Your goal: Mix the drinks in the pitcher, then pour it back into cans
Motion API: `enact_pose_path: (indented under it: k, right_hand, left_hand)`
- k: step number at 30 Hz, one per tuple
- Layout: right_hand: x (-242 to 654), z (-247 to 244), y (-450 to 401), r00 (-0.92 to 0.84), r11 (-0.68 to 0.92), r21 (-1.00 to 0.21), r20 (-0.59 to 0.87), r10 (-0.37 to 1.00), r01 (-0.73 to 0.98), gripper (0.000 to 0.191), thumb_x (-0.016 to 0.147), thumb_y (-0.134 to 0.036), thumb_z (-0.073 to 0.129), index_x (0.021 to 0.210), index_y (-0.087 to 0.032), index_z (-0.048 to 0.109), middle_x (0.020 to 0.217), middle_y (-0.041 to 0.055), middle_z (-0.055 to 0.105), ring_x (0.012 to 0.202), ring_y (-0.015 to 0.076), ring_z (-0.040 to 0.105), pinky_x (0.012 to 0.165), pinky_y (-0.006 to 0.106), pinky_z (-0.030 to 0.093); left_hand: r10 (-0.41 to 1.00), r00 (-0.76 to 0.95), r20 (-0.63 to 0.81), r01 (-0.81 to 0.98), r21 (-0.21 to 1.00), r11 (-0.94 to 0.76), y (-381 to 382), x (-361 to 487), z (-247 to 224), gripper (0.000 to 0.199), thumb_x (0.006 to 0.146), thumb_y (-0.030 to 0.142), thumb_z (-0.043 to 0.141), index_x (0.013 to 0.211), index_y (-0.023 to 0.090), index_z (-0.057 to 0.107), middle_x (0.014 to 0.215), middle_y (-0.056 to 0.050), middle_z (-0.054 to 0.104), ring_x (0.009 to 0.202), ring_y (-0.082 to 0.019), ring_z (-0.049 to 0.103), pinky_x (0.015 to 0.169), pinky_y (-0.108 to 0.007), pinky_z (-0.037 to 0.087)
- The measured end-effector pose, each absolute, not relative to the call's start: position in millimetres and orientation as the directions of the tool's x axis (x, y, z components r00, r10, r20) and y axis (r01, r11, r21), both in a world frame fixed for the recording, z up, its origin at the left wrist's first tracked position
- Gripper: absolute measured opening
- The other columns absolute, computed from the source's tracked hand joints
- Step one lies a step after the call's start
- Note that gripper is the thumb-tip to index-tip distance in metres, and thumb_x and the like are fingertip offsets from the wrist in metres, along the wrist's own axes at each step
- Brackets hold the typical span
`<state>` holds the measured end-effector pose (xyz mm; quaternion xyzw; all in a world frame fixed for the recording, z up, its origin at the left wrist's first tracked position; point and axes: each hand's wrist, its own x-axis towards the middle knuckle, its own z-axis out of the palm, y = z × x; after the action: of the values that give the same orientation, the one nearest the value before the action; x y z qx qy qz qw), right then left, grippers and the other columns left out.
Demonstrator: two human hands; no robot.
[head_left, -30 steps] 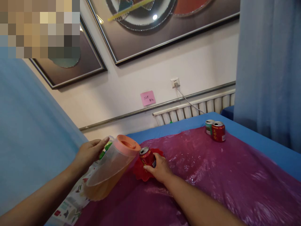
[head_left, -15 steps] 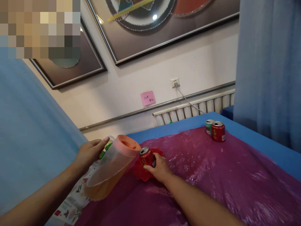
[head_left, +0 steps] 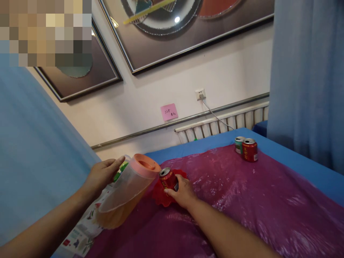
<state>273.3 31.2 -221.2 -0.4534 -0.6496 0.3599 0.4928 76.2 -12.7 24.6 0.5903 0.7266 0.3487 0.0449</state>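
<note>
My left hand [head_left: 106, 172] is closed on the handle of a clear plastic pitcher [head_left: 120, 193] with an orange lid. The pitcher leans to the right, with amber liquid low inside, and its lid edge is at the rim of a red drink can [head_left: 167, 179]. Fingers and thumb of my right hand [head_left: 182, 193] wrap round that can, which has an opened top and tilts slightly. Beneath the can lies a red scalloped dish [head_left: 163, 200], partly hidden by the can and my hand. I cannot make out a stream of liquid between lid and can.
Wet pink plastic sheeting [head_left: 242, 204] covers much of the blue table [head_left: 290, 157]. Another red can [head_left: 249, 150] and a green can [head_left: 238, 145] stand at the back right. A printed white packet [head_left: 80, 238] lies at the left edge. Blue curtains [head_left: 303, 79] hang on both sides.
</note>
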Motion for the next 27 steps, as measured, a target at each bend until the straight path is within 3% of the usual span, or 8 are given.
enact_pose_path:
  k: [27]
  right_hand:
    - [272.6, -222.5, 31.7, -0.107, 0.328, -0.916, 0.311, 0.944, 0.230, 0.050, 0.076, -0.041, 0.087, 0.118, -0.022, 0.068, 0.107, 0.0078, 0.078, 0.102, 0.0276, 0.072, 0.088, 0.036, 0.051]
  left_hand:
    - [0.892, -0.329, 0.310, 0.780, 0.622, 0.072, -11.3, 73.5, 22.2, 0.064, 0.072, 0.078, 0.065, 0.049, 0.025, 0.039, 0.045, 0.005, 0.033, 0.045, -0.012, 0.032, 0.046, -0.026, 0.026]
